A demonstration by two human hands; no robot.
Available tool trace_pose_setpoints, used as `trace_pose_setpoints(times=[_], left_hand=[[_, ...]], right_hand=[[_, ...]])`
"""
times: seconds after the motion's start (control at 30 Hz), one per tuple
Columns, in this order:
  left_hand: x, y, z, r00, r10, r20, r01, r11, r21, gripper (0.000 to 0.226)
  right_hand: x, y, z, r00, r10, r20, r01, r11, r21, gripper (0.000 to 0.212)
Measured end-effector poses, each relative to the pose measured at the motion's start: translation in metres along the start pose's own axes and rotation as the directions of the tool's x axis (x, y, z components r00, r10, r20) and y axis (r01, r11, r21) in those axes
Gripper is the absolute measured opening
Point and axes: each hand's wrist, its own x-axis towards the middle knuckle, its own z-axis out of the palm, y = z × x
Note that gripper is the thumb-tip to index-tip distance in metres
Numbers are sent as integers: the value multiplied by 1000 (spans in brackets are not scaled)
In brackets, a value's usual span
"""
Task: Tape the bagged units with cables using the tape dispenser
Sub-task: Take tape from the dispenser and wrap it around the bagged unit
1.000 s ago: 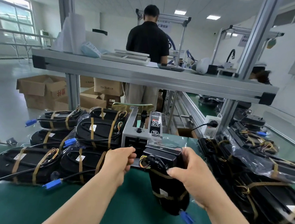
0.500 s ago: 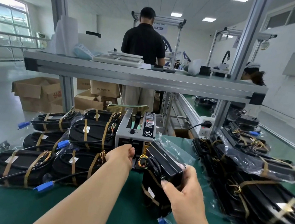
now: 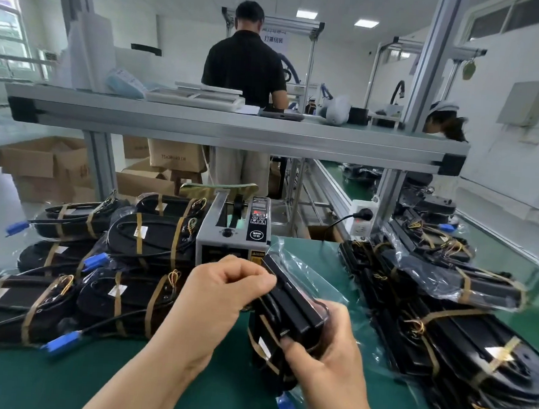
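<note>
A black bagged unit (image 3: 289, 306) with a coiled cable stands tilted on the green mat (image 3: 38, 379), in front of the grey tape dispenser (image 3: 234, 230). My right hand (image 3: 323, 360) grips its lower part, thumb on the face. My left hand (image 3: 222, 294) sits at the unit's upper left edge with fingertips pinched together, as on a tape strip that the fingers hide. Tan tape bands cross the unit's lower half. Its blue connector (image 3: 286, 405) hangs below.
Taped units with blue plugs are piled on the left (image 3: 149, 237); more bagged units are stacked on the right (image 3: 446, 315). An aluminium shelf (image 3: 235, 130) spans overhead. A person in black (image 3: 245, 70) stands behind, and cardboard boxes (image 3: 39, 163) sit on the floor.
My left hand has drawn back from the dispenser's mouth to the unit's top edge. My right hand has tilted the unit and brought it lower and closer.
</note>
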Motion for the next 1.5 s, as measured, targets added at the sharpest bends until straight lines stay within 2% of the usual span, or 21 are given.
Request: trace_pose_setpoints(times=[0.13, 0.37, 0.63, 0.8, 1.1, 1.5], left_hand=[[2, 7, 6, 999, 31, 9, -32, 985, 171, 17], [14, 4, 11, 999, -53, 6, 51, 983, 177, 13], [18, -1, 12, 999, -39, 2, 37, 971, 237, 30], [19, -5, 13, 999, -24, -37, 34, 954, 299, 17], [18, -9, 12, 999, -3, -53, 20, 943, 332, 7], [20, -14, 7, 998, -1, -64, 23, 938, 346, 20]], right_hand=[[0, -1, 2, 1000, -8, -4, 8, 1000, 21, 42], [-1, -1, 4, 1000, -24, 8, 24, 999, -23, 43], [-5, -1, 3, 999, -33, 11, 34, 999, -39, 45], [-6, -1, 3, 999, -41, 21, 42, 998, -52, 45], [-6, 6, 4, 999, -42, 20, 43, 998, -54, 45], [-7, 5, 4, 998, -55, 28, 57, 996, -65, 45]])
